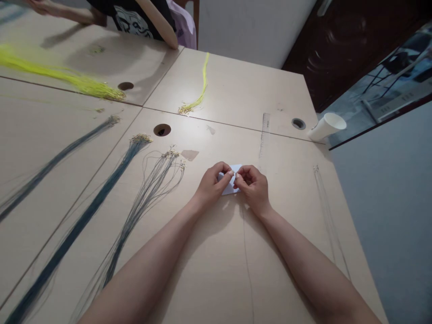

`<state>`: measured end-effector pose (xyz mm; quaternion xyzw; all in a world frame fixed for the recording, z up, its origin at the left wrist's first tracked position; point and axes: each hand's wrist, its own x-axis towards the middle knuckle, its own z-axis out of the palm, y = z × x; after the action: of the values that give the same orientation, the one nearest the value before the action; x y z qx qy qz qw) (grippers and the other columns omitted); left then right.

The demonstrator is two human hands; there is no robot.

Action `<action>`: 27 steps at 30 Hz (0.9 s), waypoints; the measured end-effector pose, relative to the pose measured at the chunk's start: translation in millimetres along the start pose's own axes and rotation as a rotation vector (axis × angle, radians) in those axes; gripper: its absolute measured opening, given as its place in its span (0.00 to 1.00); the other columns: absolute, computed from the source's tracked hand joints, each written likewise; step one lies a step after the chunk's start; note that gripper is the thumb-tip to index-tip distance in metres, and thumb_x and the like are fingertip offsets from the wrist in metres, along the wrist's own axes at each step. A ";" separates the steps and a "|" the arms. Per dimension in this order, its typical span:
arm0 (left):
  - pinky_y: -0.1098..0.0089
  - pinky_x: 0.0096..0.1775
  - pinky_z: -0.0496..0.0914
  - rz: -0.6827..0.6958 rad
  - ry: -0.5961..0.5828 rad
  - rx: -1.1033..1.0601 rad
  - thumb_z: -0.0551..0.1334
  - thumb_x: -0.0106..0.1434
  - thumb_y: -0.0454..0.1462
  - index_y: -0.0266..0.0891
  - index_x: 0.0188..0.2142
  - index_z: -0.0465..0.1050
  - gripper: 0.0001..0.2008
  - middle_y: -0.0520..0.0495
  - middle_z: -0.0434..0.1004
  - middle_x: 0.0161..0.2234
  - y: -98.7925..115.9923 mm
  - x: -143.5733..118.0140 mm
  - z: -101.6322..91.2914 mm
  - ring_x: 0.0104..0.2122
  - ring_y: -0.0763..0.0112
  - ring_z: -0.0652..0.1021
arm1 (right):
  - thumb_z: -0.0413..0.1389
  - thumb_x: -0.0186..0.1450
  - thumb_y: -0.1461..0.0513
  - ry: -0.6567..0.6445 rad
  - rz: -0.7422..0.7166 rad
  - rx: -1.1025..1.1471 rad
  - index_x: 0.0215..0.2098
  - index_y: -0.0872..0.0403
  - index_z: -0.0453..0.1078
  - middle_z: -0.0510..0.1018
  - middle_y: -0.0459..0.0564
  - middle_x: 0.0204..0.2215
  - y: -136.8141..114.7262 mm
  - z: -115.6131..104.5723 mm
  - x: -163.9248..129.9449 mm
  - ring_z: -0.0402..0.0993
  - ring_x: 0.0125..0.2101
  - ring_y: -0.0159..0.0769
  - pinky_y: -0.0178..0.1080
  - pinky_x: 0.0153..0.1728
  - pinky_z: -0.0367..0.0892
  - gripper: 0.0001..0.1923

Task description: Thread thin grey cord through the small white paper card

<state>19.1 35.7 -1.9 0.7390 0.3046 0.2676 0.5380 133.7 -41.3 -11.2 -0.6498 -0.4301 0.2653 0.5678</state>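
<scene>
Both forearms filled the bottom of the frame and met at its centre, where the left hand point(213, 183) and the right hand point(254, 185) closed together on a small white card point(231, 186) lying on the pale table point(209, 270). Fingertips of each hand pinched at the card's upper edge, thumbs and forefingers nearly touching; whatever tiny thing sat between them was too small to make out. A thin cord point(247, 252) ran from under the hands straight down toward the lower edge of the frame, so the step in hand looked like fixing a cord's end onto the card. By that reading, the next move would call for a steady pinch on the card while the cord's end was worked into place.

At left of centre lay a fan of grey cords point(148, 189), and beside it, further left, a dark blue bundle point(101, 198). A yellow bundle point(199, 92) lay above centre. A clear ruler point(265, 132) and a tipped paper cup point(326, 127) sat toward the upper right. Another person's arm point(158, 22) reached in at the top.
</scene>
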 end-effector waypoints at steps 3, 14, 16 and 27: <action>0.74 0.26 0.57 -0.006 -0.004 0.005 0.54 0.60 0.41 0.36 0.28 0.64 0.10 0.53 0.65 0.25 0.6 0.1 -0.1 0.23 0.78 0.62 | 0.53 0.56 0.64 0.000 0.010 0.014 0.27 0.53 0.63 0.68 0.40 0.17 -0.4 -0.1 0.7 0.68 0.18 0.28 0.32 0.21 0.63 0.01; 0.74 0.27 0.58 0.011 0.016 -0.016 0.54 0.60 0.41 0.37 0.28 0.64 0.09 0.53 0.64 0.25 -0.9 -0.4 0.3 0.24 0.77 0.63 | 0.53 0.57 0.63 0.017 -0.009 0.021 0.28 0.53 0.64 0.69 0.40 0.18 -0.7 0.3 0.3 0.68 0.18 0.28 0.32 0.21 0.63 0.01; 0.74 0.27 0.58 0.016 0.020 -0.021 0.54 0.60 0.41 0.37 0.28 0.64 0.09 0.54 0.63 0.25 -1.1 -0.4 0.4 0.25 0.77 0.63 | 0.53 0.57 0.63 0.014 -0.002 0.037 0.28 0.53 0.64 0.69 0.41 0.18 -0.9 0.3 -0.1 0.69 0.18 0.28 0.33 0.22 0.63 0.02; 0.74 0.26 0.57 -0.007 0.022 -0.022 0.54 0.60 0.41 0.37 0.28 0.64 0.10 0.54 0.63 0.24 0.3 -0.4 0.5 0.24 0.77 0.62 | 0.54 0.57 0.62 0.003 0.016 0.052 0.29 0.54 0.64 0.70 0.41 0.19 -0.2 0.1 -0.2 0.69 0.18 0.28 0.33 0.22 0.65 0.03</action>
<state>19.2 35.0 -1.7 0.7290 0.3102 0.2773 0.5436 133.5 -41.5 -11.0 -0.6384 -0.4172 0.2800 0.5830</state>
